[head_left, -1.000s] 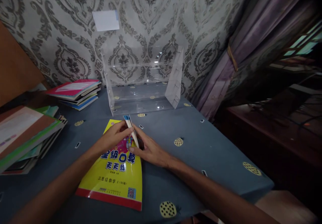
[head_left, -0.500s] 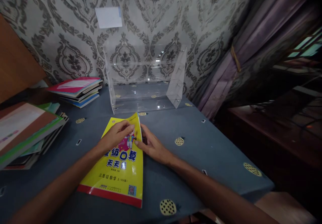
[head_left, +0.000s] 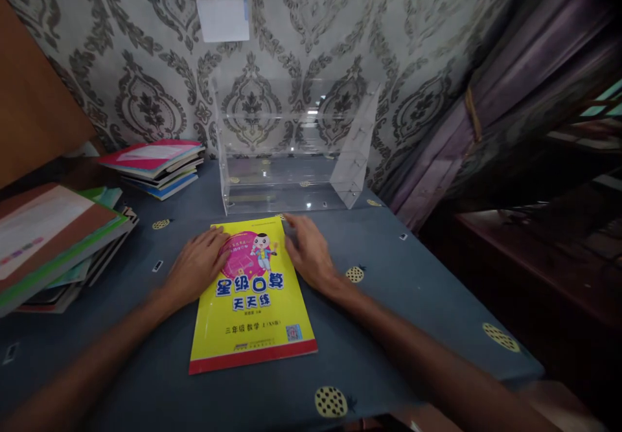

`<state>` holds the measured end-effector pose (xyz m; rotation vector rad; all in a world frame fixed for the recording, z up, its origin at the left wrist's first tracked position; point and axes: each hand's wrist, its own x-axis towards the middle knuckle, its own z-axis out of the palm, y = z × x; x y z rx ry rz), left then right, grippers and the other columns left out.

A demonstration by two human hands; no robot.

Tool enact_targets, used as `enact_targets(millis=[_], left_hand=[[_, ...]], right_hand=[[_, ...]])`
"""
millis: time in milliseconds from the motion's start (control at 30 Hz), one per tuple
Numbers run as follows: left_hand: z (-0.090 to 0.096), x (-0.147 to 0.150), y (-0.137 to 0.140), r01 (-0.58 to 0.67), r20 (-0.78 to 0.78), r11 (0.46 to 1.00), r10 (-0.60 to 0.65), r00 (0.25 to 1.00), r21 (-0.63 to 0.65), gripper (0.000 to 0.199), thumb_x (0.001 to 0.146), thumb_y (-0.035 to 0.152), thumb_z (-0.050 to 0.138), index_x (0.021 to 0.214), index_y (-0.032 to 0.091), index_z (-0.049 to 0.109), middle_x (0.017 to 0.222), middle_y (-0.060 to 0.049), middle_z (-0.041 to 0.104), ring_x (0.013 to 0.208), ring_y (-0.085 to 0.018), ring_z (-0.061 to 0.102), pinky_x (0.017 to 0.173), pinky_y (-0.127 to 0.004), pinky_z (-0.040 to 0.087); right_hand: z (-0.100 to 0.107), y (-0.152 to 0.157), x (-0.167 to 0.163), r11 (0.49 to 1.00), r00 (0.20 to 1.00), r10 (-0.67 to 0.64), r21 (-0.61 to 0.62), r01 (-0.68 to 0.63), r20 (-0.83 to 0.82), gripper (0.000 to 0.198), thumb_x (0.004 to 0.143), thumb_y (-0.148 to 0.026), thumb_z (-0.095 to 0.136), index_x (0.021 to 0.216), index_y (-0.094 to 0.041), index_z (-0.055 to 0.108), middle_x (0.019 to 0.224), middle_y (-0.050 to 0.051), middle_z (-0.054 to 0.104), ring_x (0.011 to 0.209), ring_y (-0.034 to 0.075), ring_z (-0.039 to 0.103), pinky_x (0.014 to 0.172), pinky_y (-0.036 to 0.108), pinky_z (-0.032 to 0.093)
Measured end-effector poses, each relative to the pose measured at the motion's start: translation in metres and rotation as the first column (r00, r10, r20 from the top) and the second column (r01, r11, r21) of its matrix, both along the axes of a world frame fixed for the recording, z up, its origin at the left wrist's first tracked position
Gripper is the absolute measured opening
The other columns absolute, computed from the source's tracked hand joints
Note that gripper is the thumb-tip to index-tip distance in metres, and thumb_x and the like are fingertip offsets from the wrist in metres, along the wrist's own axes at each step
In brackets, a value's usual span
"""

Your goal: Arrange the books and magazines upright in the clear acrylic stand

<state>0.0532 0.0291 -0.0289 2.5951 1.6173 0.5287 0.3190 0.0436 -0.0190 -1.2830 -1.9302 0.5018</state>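
A yellow workbook (head_left: 253, 318) with a red bottom strip, a cartoon child and Chinese lettering lies flat, cover up, on the cloth-covered table. My left hand (head_left: 200, 260) rests over its upper left edge, palm down, fingers extended and reaching onto the cover. At the upper right edge, my right hand (head_left: 311, 254) stands on its side with fingers stretched forward, next to or touching the book's edge. Neither hand grasps the book. Behind it stands a clear acrylic rack (head_left: 347, 166) with tiers and slanted side panels.
To the left is a stack of books (head_left: 53, 244), with a second book stack (head_left: 155, 166) farther back. A patterned wall (head_left: 150, 102) with a white card (head_left: 223, 21) rises behind the rack. A tied purple curtain (head_left: 444, 140) hangs at right, beyond the blue pineapple-print tablecloth (head_left: 389, 270).
The workbook has gone from tilted and bent at its upper corner to lying flat and straighter. Both hands have loosened and moved apart to its sides. The view has shifted slightly.
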Motion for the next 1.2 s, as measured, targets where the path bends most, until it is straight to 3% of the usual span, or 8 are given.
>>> enact_targets(millis=[67,133,200,333,500,933,1067,1200], left_hand=[[-0.002,0.002,-0.002,-0.002,-0.02,0.999,0.003,1.0,0.038,0.04,0.103,0.037,0.033,0.127,0.017,0.059,0.137,-0.016,0.064,0.135,-0.032,0.054,0.11,-0.053,0.044],[-0.004,0.004,-0.002,-0.011,-0.035,0.998,0.013,0.999,0.06,0.04,0.103,0.034,0.033,0.127,0.017,0.059,0.138,-0.017,0.063,0.136,-0.032,0.054,0.11,-0.053,0.044],[-0.005,0.005,-0.002,-0.021,-0.056,0.998,0.024,0.998,0.064,0.04,0.103,0.034,0.033,0.128,0.017,0.059,0.14,-0.017,0.062,0.136,-0.033,0.053,0.109,-0.054,0.045],[-0.005,0.005,-0.002,-0.02,-0.112,0.998,0.026,0.993,0.053,0.043,0.103,0.033,0.031,0.131,0.014,0.058,0.143,-0.02,0.06,0.138,-0.035,0.051,0.107,-0.058,0.044],[0.001,0.006,-0.003,-0.037,-0.173,0.999,0.041,0.984,0.025,0.043,0.104,0.035,0.03,0.133,0.016,0.057,0.147,-0.018,0.057,0.139,-0.033,0.051,0.107,-0.056,0.044],[0.008,0.004,-0.002,-0.048,-0.205,0.999,0.05,0.978,0.016,0.044,0.103,0.035,0.031,0.134,0.016,0.055,0.145,-0.021,0.056,0.138,-0.034,0.05,0.11,-0.063,0.04],[0.012,0.019,-0.007,0.098,-0.226,0.995,-0.103,0.969,-0.034,0.049,0.104,0.035,0.029,0.142,0.014,0.052,0.151,-0.019,0.052,0.143,-0.033,0.045,0.116,-0.063,0.032],[0.014,0.049,-0.031,0.343,-0.12,0.924,-0.365,0.923,-0.169,0.046,0.104,0.031,0.033,0.144,0.021,0.054,0.158,-0.012,0.045,0.149,-0.03,0.037,0.121,-0.058,0.028]], right_hand=[[0.006,-0.003,-0.015,0.982,0.975,0.173,0.049,-0.181,0.141,0.042,0.096,-0.024,0.049,0.138,-0.023,0.056,0.135,0.015,0.062,0.128,0.033,0.055,0.108,0.058,0.045],[0.008,-0.003,-0.035,0.925,0.896,0.373,-0.029,-0.378,0.242,0.045,0.099,-0.025,0.047,0.144,-0.022,0.051,0.145,0.015,0.057,0.136,0.032,0.05,0.114,0.056,0.041],[0.006,0.002,-0.051,0.888,0.832,0.458,-0.113,-0.446,0.314,0.051,0.101,-0.028,0.046,0.15,-0.017,0.044,0.153,0.017,0.049,0.143,0.031,0.043,0.12,0.055,0.034],[-0.004,0.019,-0.051,0.922,0.832,0.387,-0.153,-0.356,0.398,0.058,0.104,-0.04,0.041,0.154,-0.01,0.037,0.159,0.02,0.04,0.151,0.031,0.031,0.125,0.056,0.022],[-0.013,0.03,-0.014,0.981,0.869,0.192,-0.111,-0.158,0.455,0.061,0.106,-0.047,0.031,0.153,-0.009,0.039,0.159,0.02,0.041,0.151,0.03,0.032,0.124,0.054,0.024],[-0.012,0.027,-0.013,0.99,0.835,0.14,-0.064,-0.125,0.533,0.052,0.106,-0.04,0.037,0.149,-0.011,0.046,0.159,0.017,0.042,0.15,0.028,0.035,0.123,0.052,0.026],[-0.013,0.027,-0.014,0.992,0.83,0.128,-0.054,-0.117,0.542,0.05,0.107,-0.038,0.036,0.147,-0.009,0.047,0.158,0.018,0.043,0.15,0.028,0.035,0.122,0.052,0.025],[-0.016,0.03,-0.014,0.989,0.844,0.147,-0.05,-0.142,0.515,0.049,0.107,-0.036,0.034,0.147,-0.008,0.046,0.158,0.019,0.042,0.15,0.029,0.034,0.122,0.055,0.023]])
